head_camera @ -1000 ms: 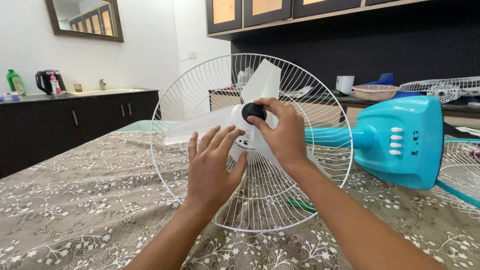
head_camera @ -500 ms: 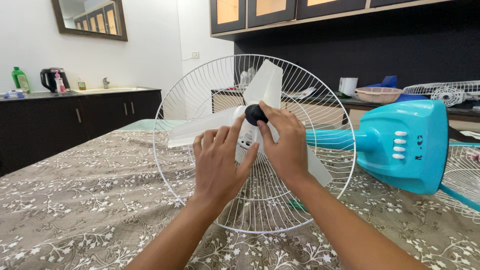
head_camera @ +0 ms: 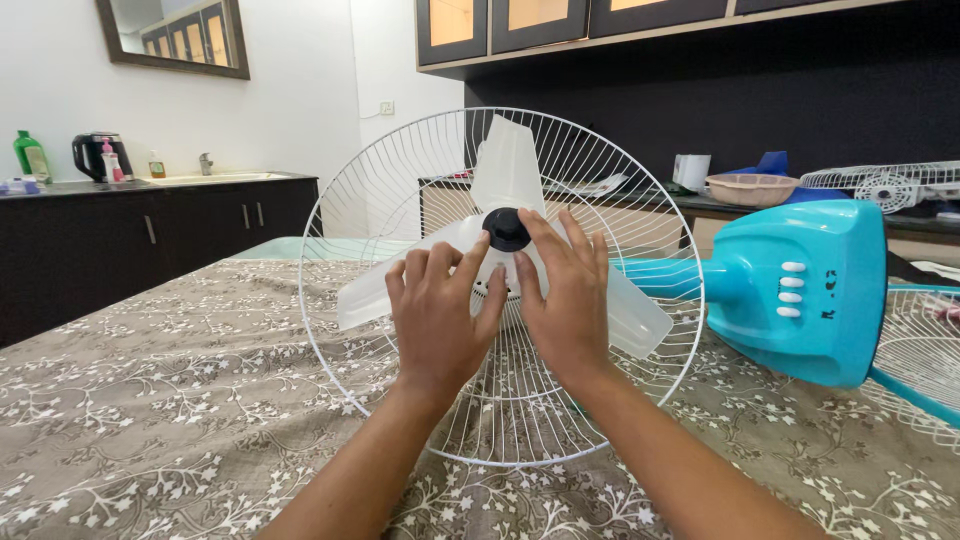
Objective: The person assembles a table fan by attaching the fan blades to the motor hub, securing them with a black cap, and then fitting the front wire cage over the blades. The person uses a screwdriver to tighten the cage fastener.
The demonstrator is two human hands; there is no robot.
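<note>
Head view, one entry. My left hand point(head_camera: 437, 315), fingers spread and flat, palm pressed on the translucent white fan blade point(head_camera: 420, 275) and hub just left of centre; nothing is clenched in it. My right hand point(head_camera: 565, 300), also open and flat, lies beside the left, its fingers reaching up so the forefinger tip meets the lower edge of the black blade cap point(head_camera: 506, 229); it does not pinch the cap. The cap sits on the hub just above and between my two hands. Behind both hands stands the white wire rear guard point(head_camera: 350, 200), upright on the patterned bedcover point(head_camera: 150, 400). Right of my right hand lies the turquoise fan body point(head_camera: 800, 290) with its row of white buttons, its neck running in behind the guard. Beyond it, a second wire guard point(head_camera: 925, 350) lies flat. Progress, as I judge it: blade seated on the shaft, cap on the hub; no front guard fitted over the blade, so that part remains open. I cannot tell how tight the cap is. Against half a second ago: my right fingers gripped the cap then and have let go; the blade has turned, its upper vane now nearer upright and the left vane dropped lower; my left hand has stayed on the hub.
</note>
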